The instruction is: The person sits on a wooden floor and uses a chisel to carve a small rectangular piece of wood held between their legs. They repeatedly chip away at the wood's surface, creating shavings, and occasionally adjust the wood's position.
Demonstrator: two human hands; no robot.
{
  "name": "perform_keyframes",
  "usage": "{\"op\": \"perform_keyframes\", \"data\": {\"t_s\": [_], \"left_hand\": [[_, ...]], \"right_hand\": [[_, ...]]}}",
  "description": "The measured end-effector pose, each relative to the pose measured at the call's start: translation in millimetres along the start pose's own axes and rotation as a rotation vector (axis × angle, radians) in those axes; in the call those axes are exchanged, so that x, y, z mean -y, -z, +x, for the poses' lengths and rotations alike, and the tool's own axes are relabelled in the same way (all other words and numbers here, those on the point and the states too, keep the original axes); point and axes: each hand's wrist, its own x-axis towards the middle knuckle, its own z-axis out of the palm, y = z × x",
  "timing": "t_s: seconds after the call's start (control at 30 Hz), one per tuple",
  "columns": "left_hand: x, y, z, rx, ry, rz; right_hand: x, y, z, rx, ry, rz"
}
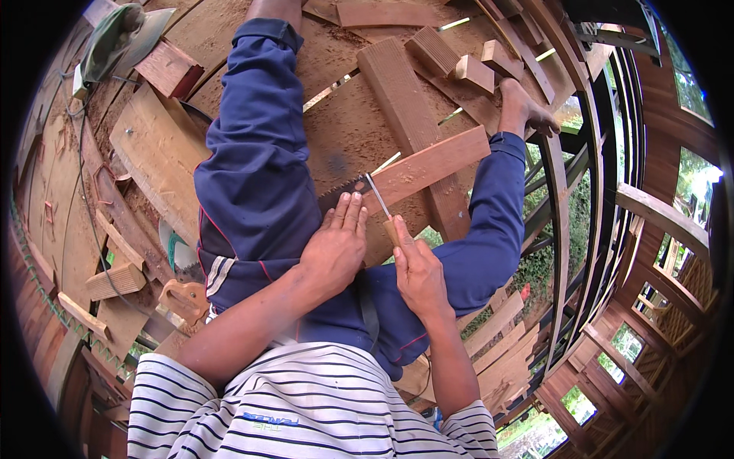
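- Left hand (336,246): fingers extended across dark, toothed saw blade (352,187).
- Right hand (420,274): closed round wooden handle (392,231) of slim metal tool (378,196), far end at blade's teeth.
- Plank (436,164), reddish: across wider board (397,99).
- Wood blocks (433,52), three: near bare foot (517,105).
- Trousers (256,153), navy.

The left forearm (248,325) slants inward; the left hand (336,241) lies back uppermost, fingers straight and close together; the right forearm (453,356) points forward, leaning slightly inward; the right hand (419,277) is curled in a grip, index finger reaching ahead; the hands sit near each other, apart.
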Motion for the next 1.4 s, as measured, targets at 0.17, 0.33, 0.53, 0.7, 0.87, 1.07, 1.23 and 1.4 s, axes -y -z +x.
{"op": "perform_keyframes", "data": {"t_s": [0.17,0.33,0.53,0.7,0.87,1.07,1.23,1.4], "left_hand": [[0,4,-1,0.014,0.022,-0.061],[0,2,-2,0.021,0.02,-0.014],[-6,15,2,0.146,0.025,-0.083],[1,-2,-1,0.047,-0.001,-0.118],[0,-2,2,0.022,0.019,-0.051],[0,-8,1,-0.011,0.001,0.038],[-1,0,1,0.001,0.002,0.038],[1,-2,0,-0.003,0.004,0.001]], "right_hand": [[8,2,4,0.064,-0.064,-0.107],[44,20,16,0.222,-0.159,-0.381],[49,-2,74,0.196,-0.143,-0.396],[47,18,80,-0.136,0.112,-0.081],[33,27,52,-0.181,0.101,0.015],[16,10,16,0.03,-0.046,-0.112],[18,5,13,0.071,-0.101,-0.143],[42,14,18,0.163,-0.197,-0.271]]}}
